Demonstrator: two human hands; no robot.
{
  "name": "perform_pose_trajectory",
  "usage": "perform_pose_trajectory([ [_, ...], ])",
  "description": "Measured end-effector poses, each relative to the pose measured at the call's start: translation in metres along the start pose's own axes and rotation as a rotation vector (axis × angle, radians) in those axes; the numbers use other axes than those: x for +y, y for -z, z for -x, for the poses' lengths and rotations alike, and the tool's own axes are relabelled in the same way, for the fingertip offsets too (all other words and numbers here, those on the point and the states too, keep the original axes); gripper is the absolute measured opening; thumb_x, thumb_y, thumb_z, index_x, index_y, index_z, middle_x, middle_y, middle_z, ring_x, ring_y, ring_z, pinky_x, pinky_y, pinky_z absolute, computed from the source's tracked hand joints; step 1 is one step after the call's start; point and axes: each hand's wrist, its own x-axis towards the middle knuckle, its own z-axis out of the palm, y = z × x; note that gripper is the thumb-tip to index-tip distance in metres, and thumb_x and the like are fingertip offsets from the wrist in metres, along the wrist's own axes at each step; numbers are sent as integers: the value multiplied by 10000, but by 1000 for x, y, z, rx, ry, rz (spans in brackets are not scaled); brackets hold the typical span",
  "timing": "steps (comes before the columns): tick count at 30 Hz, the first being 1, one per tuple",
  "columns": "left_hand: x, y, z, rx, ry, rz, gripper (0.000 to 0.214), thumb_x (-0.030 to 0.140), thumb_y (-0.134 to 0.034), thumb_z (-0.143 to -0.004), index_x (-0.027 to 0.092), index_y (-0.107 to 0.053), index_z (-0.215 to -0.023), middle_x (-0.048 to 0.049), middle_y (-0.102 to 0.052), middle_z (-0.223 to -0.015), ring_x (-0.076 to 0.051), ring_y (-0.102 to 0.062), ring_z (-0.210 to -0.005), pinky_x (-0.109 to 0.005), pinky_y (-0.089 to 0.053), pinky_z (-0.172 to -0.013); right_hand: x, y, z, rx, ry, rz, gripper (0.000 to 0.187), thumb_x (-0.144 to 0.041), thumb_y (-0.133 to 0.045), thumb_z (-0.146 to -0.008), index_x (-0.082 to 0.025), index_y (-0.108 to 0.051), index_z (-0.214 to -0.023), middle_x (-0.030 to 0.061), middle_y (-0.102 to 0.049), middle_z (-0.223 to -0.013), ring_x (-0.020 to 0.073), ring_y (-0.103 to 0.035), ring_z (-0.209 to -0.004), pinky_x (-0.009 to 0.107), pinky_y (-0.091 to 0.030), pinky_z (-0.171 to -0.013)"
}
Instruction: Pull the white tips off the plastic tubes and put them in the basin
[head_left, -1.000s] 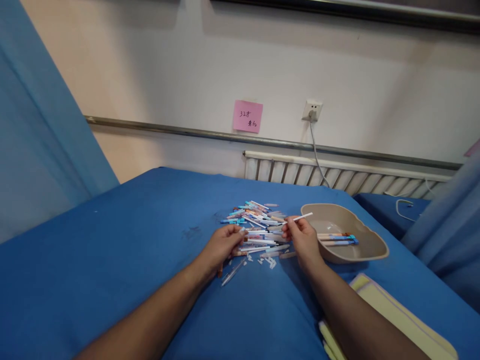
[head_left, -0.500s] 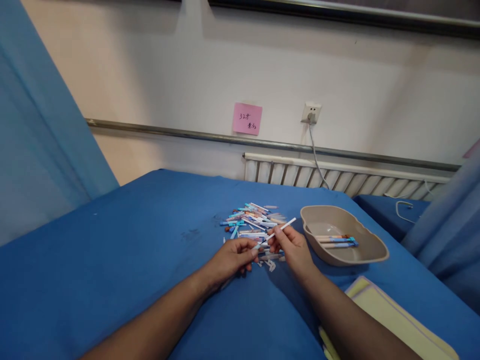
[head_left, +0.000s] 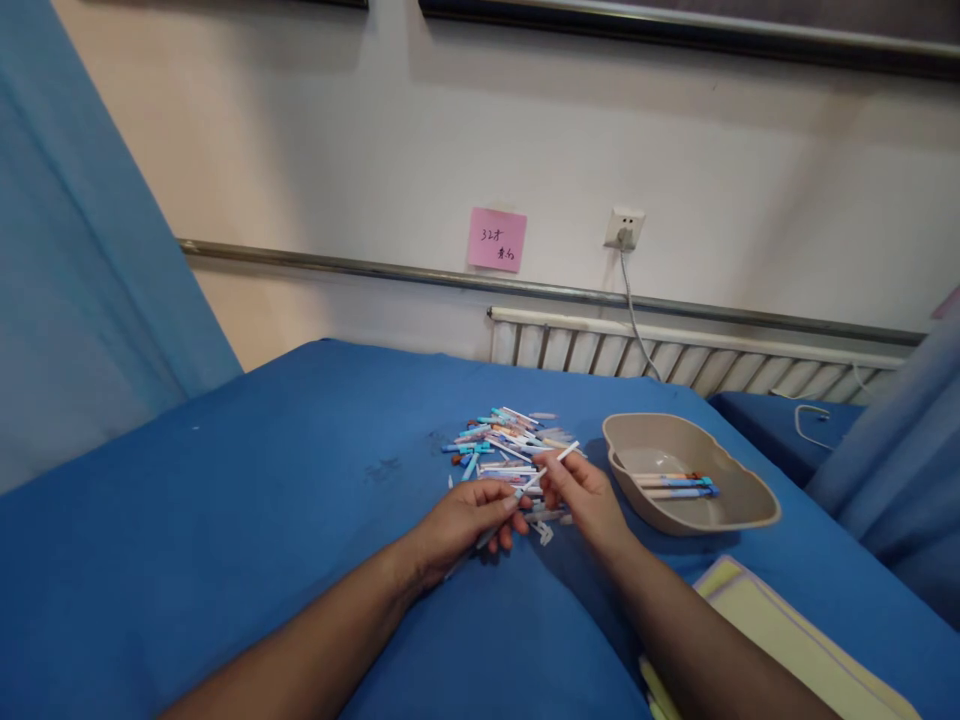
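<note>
A heap of several coloured pens (head_left: 506, 445) lies on the blue cloth (head_left: 285, 520). Just in front of it my two hands meet. My right hand (head_left: 581, 497) pinches a thin white pen part (head_left: 559, 460) that points up and to the right. My left hand (head_left: 465, 520) is closed round a clear pen barrel (head_left: 480, 540) whose front end touches the white part. Small loose pen pieces (head_left: 544, 530) lie under my hands. A beige tray (head_left: 739, 510) to the right holds a few finished pens (head_left: 675, 485).
A yellow cloth pad (head_left: 795, 640) lies at the lower right. Behind the table run a wall rail, a radiator (head_left: 675, 350), a socket with a cable (head_left: 624, 232) and a pink note (head_left: 496, 240). Blue curtains hang at the left (head_left: 82, 260) and the right.
My hands came together in front of the heap. The right hand drew the white part down and left, and the left hand lifted the clear barrel to meet it.
</note>
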Motion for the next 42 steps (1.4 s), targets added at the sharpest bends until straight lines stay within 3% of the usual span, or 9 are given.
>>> perform_pose_trajectory([
  [5,-1,-2,3,-64,74,58,395,464,-620,-772,107,-631,-942,-73,-670,-764,-95,-576,-533,-170,-386,-454,-1,8,-5,80,-1,-119,276,-448,-631,-755,-176,-588,-774,-63,-487,-524,69,-415,-453,197,-325,-468],
  [13,-2,-4,7,-148,90,160,334,410,-581,-822,100,-644,-930,-92,-693,-778,-93,-593,-524,-163,-407,-455,2,-7,6,-224,-168,-94,322,-470,-678,-692,-171,-561,-666,-57,-502,-484,73,-402,-434,198,-289,-445],
  [18,-2,-4,7,-136,118,199,343,414,-593,-811,96,-642,-930,-103,-694,-785,-101,-598,-518,-164,-416,-445,7,-1,2,-67,-131,-122,307,-460,-669,-716,-171,-567,-729,-61,-509,-509,63,-410,-431,189,-303,-441],
  [31,0,-6,8,-129,118,216,324,397,-620,-795,89,-650,-890,-85,-681,-703,-83,-559,-457,-159,-393,-418,9,-3,2,-167,-218,-82,367,-491,-704,-661,-166,-533,-644,-47,-543,-489,60,-436,-402,192,-310,-421],
  [37,0,-7,7,-131,140,209,328,404,-611,-800,95,-628,-908,-58,-647,-694,-68,-529,-445,-159,-401,-413,9,-2,1,-135,-214,-47,378,-505,-704,-647,-170,-530,-656,-51,-541,-485,64,-437,-400,193,-308,-420],
  [42,0,-8,6,-79,61,165,269,383,-640,-775,136,-574,-858,-7,-605,-679,-46,-465,-405,-149,-351,-373,5,-2,1,-142,-179,-48,367,-503,-692,-662,-176,-526,-674,-30,-589,-522,70,-448,-412,193,-322,-429],
])
